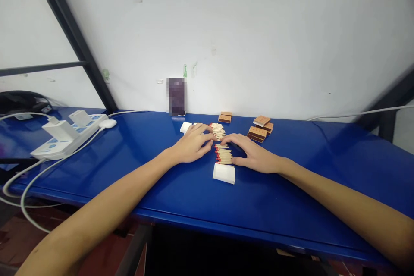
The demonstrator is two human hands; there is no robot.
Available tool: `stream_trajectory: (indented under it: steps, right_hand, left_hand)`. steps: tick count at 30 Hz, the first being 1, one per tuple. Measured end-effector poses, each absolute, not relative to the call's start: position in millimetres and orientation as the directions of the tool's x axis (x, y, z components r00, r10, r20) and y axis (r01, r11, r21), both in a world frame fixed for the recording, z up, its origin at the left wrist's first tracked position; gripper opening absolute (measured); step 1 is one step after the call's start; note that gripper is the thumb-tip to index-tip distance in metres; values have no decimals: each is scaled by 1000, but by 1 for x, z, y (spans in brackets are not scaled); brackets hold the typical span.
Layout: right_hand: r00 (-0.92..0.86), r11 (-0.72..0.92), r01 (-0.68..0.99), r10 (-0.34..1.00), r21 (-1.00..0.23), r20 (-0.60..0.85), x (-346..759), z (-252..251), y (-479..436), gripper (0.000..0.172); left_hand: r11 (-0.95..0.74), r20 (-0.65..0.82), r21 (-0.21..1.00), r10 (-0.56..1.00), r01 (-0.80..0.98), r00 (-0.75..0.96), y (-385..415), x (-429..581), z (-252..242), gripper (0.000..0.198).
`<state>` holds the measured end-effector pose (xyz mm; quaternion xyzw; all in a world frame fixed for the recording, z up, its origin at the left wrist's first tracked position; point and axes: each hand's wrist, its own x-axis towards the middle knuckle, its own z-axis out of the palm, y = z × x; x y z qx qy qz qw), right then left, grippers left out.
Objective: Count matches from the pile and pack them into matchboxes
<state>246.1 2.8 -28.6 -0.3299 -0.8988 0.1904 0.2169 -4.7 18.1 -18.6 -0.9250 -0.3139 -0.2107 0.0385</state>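
Observation:
Red-tipped matches lie in two small piles, a far pile (218, 130) and a near pile (224, 155), in the middle of the blue table (181, 189). My left hand (193, 143) rests palm down at the left of the piles, its fingertips touching the matches. My right hand (250, 153) lies on the right side, fingers curved against the near pile. Whether either hand pinches a match is hidden. A white matchbox tray (224, 173) sits just in front of the near pile.
Brown matchbox sleeves (260, 128) are stacked behind my right hand, another pair (225, 117) near the wall. A white tray (185, 127) lies behind my left hand. A phone (176, 96) leans on the wall. A white power strip (69, 131) with cables sits far left.

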Motion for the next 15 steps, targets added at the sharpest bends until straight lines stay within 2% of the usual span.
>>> stream_trajectory:
  steps: [3, 6, 8, 15]
  right_hand:
    - [-719, 719, 513, 658, -468, 224, 247, -25, 2, 51]
    - [-727, 716, 524, 658, -461, 196, 246, -22, 2, 60]
    - [-724, 715, 530, 661, -456, 196, 245, -22, 2, 64]
    - [-692, 739, 520, 658, -427, 296, 240, -29, 3, 54]
  left_hand:
    - [-804, 432, 59, 555, 591, 711, 9, -3, -6, 30]
    - [-852, 408, 168, 518, 496, 752, -2, 1, 2, 34]
    - [-859, 410, 216, 511, 464, 756, -8, 5, 2, 30]
    - [-877, 265, 219, 475, 427, 839, -12, 7, -6, 23]
